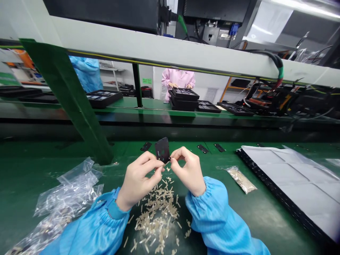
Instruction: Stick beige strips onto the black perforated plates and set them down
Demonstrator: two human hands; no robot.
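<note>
A thin black plastic plate [162, 148] with cut-outs is held up, tilted, above the green bench [212, 209]. My left hand [143, 179] pinches its lower left edge between thumb and fingers. My right hand [187, 168] is closed in a pinch at the plate's lower right corner; a tiny dark bit shows at the fingertips, too small to name. Below both hands lies a loose heap of small beige strips [159, 209], some of them shiny.
Clear plastic bags [71, 187] lie at left beside a slanted green post [69, 102]. A small bag of beige pieces [241, 179] and a black tray with a white sheet [292, 170] lie right. Across the bench, a person in pink [177, 78] stands behind stacked black trays [183, 99].
</note>
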